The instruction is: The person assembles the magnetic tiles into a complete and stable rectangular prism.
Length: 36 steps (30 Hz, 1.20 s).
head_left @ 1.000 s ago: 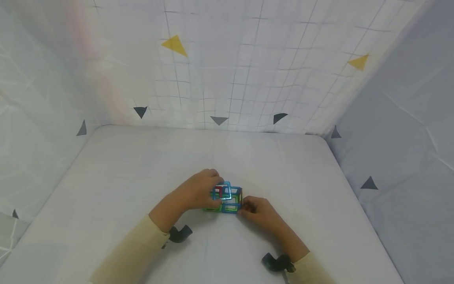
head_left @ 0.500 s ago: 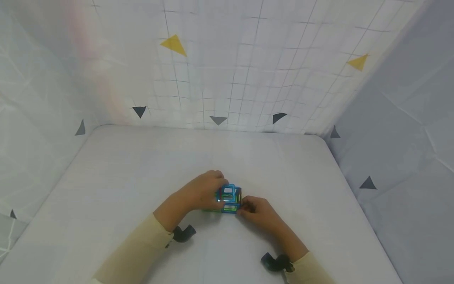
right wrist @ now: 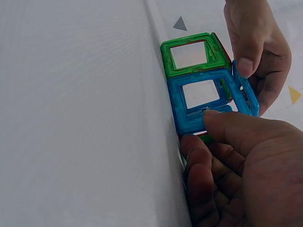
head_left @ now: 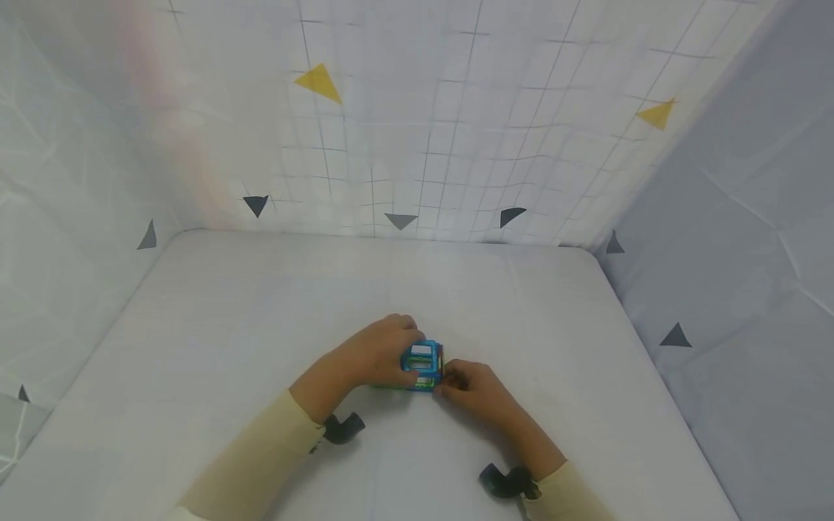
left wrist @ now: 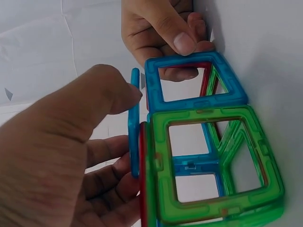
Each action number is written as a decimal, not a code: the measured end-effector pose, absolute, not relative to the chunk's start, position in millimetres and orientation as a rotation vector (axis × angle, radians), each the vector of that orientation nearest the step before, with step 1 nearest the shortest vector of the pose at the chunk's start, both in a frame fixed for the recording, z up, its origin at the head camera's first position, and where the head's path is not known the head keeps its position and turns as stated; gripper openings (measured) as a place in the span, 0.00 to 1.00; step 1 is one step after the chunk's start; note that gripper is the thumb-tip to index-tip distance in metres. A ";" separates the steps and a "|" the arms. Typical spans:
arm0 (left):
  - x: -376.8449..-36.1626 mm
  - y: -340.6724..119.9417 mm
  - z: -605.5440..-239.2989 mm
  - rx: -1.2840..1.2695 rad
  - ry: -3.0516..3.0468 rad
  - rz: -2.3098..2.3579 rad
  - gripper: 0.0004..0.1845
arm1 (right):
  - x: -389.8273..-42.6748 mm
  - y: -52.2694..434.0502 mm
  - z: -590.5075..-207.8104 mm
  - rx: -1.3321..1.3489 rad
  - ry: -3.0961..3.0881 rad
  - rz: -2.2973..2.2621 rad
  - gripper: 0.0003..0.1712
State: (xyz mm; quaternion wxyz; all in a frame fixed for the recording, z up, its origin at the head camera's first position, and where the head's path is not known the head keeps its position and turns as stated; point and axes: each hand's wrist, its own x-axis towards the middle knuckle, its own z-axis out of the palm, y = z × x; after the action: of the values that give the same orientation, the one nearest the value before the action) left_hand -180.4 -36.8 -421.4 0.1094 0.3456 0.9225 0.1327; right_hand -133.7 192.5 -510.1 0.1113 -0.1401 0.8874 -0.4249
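hands (head_left: 381, 354) (head_left: 472, 387) gripping tile cube (head_left: 422, 364), white table (head_left: 228, 325)

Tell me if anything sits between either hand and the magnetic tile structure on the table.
Nothing visible does. The left hand already touches the magnetic tile structure, its thumb and fingers around a loose blue tile at the side. The right hand touches the structure's opposite end, thumb on the blue square frame.

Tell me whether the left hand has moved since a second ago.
Yes. In the head view the left hand has slid slightly right, toward the right hand, closing over the magnetic tile structure on the table.
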 end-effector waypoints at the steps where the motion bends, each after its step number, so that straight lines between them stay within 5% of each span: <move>1: -180.6 -36.6 -422.0 1.022 2.711 0.391 0.32 | -133.7 192.4 -510.4 -0.410 2.605 -1.250 0.09; 36: -182.4 -32.4 -435.4 1.049 2.679 0.496 0.32 | -132.1 191.4 -510.2 -0.554 2.675 -1.246 0.06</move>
State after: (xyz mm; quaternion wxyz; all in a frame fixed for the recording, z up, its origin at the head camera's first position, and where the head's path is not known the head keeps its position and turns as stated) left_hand -182.4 -32.4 -435.4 0.1109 0.3572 0.9119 0.1688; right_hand -132.1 191.4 -510.2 0.0695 -0.1839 0.8888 -0.4139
